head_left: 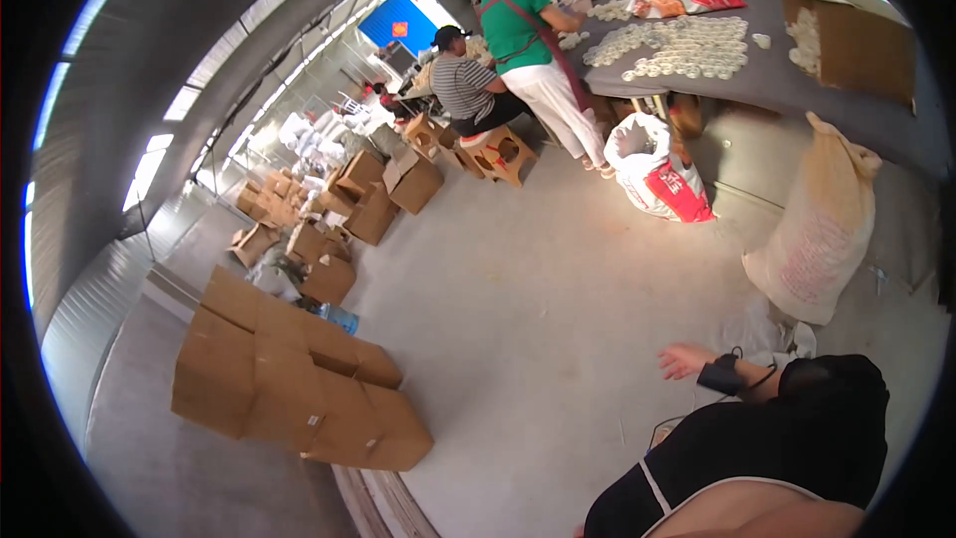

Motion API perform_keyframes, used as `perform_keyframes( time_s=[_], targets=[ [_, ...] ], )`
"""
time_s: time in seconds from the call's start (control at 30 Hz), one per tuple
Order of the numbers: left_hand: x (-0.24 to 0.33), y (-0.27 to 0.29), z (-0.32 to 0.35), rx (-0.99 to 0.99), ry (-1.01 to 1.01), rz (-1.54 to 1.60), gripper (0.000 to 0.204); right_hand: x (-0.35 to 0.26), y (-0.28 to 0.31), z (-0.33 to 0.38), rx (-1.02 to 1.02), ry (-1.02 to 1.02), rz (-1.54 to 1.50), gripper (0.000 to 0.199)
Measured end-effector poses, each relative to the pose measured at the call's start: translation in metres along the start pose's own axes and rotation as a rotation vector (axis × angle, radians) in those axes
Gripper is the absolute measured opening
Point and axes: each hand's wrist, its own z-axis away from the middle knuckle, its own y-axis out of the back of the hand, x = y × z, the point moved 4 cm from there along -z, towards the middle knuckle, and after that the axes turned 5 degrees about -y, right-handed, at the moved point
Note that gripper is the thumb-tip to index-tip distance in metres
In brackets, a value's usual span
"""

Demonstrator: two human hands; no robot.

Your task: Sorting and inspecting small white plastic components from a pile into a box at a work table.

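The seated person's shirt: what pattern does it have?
The shirt has dark and pale stripes; it shows in the head view.

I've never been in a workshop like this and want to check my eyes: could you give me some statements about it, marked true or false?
1. The wearer's right hand has a black band at its wrist. True.
2. That hand is carrying a cardboard box. False: it shows nothing in its grip.
3. Small pale round pieces are spread over the table. True.
4. The person in the green top is sitting on a stool. False: that person stands; the one in the striped top sits.
5. The tall beige sack lies on the table. False: it stands on the floor.
6. A red and white sack stands open on the floor. True.
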Motion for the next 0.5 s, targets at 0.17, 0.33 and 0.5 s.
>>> perform_keyframes(
  time_s=[0.17, 0.33, 0.5],
  targets=[
    [0.127, 0.134, -0.118, 0.099, 0.150, 0.310, 0.030, -0.115, 0.043, -0.125, 0.188, 0.214, -0.286, 0.048],
    [0.242, 0.228, -0.290, 0.305, -0.120, 0.493, 0.030, -0.210, 0.060, -0.273, 0.313, 0.180, -0.296, 0.054],
    [0.227, 0.257, -0.357, 0.020, 0.024, 0.265, 0.026, -0.349, -0.035, -0.439, 0.180, 0.098, 0.017, 0.050]
  ],
)
